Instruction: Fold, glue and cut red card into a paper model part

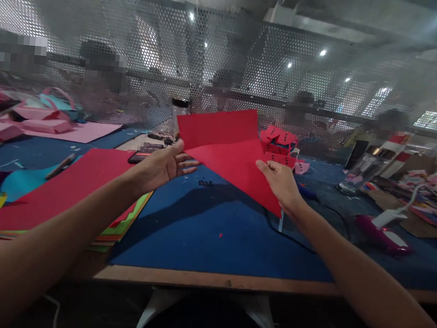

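Observation:
Between my two hands a sheet of red paper (227, 152) is held up above the blue table top (204, 234), bent so that its upper part stands and its lower part slopes toward me. My left hand (164, 167) pinches its left corner between thumb and forefinger, the other fingers stretched out below. On the right edge my right hand (278, 179) grips the sheet, thumb on top and fingers curled behind. Left of my hands lies a stack of coloured paper (75, 184) with red on top and green and orange edges beneath.
A phone (145, 153) and a dark-lidded jar (180, 110) stand behind my left hand. Red cut pieces with black dots (280, 139) are piled behind the sheet. To the right are a glass bottle (363, 169), a purple device (382, 235) and a cable. A perforated metal screen (236, 48) closes the back.

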Demonstrator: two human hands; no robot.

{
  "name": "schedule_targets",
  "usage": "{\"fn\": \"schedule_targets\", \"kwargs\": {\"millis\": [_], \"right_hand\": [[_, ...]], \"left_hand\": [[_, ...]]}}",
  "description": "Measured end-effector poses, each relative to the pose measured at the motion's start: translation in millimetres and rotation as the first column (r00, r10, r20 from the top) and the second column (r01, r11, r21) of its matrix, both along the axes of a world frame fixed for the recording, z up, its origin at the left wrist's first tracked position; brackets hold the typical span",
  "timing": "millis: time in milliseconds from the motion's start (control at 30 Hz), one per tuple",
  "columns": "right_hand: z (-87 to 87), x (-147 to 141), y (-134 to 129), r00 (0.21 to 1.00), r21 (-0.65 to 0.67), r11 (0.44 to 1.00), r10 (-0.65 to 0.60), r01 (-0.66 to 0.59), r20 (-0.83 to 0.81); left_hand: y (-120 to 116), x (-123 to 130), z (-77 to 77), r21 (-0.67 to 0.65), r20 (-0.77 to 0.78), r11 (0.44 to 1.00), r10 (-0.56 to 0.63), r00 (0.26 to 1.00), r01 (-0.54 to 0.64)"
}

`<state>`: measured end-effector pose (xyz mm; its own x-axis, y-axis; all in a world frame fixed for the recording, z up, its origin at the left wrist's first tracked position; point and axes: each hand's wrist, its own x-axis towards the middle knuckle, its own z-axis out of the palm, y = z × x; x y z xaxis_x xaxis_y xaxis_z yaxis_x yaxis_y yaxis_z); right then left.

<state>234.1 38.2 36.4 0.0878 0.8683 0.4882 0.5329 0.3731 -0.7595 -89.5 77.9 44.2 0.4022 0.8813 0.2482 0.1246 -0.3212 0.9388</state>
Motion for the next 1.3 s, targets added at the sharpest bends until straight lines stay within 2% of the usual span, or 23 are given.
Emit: {"fn": "schedule_targets", "kwargs": {"millis": [167, 333, 467, 533, 767, 1133, 1300], "right_hand": [[-10.0, -10.4, -3.1, 0.999, -0.066, 0.997, 0.046, -0.045, 0.019], [-7.7, -17.7, -10.2, 0.971, -0.176, 0.958, 0.206, -0.224, -0.119], [-6.2, -20.7, -10.7, 0.895, -0.217, 0.909, 0.265, -0.356, -0.359], [-7.5, -20.9, -8.6, 0.852, -0.191, 0.901, 0.275, -0.39, -0.445], [-13.1, -17.2, -3.2, 0.873, -0.159, 0.932, 0.231, -0.325, -0.43], [-15.0, -16.6, -3.3, 0.794, -0.154, 0.883, 0.306, -0.442, -0.526], [-16.2, -15.7, -2.3, 0.799, -0.139, 0.891, 0.307, -0.432, -0.518]], "left_hand": [[-1.0, 9.9, -17.0, -0.188, 0.248, 0.982, 0.078, 0.966, -0.031], [5.9, 4.0, -17.4, -0.261, 0.362, 0.96, 0.198, 0.911, -0.105], [5.4, 4.5, -14.5, -0.279, 0.364, 0.954, 0.216, 0.906, -0.115], [2.3, 8.3, -13.9, -0.29, 0.349, 0.952, 0.202, 0.915, -0.1], [-1.4, 14.1, -15.5, -0.3, 0.318, 0.95, 0.182, 0.931, -0.083], [6.0, 9.8, -17.5, -0.323, 0.333, 0.94, 0.223, 0.916, -0.111], [7.3, 9.1, -18.2, -0.326, 0.318, 0.936, 0.238, 0.918, -0.13]]}}
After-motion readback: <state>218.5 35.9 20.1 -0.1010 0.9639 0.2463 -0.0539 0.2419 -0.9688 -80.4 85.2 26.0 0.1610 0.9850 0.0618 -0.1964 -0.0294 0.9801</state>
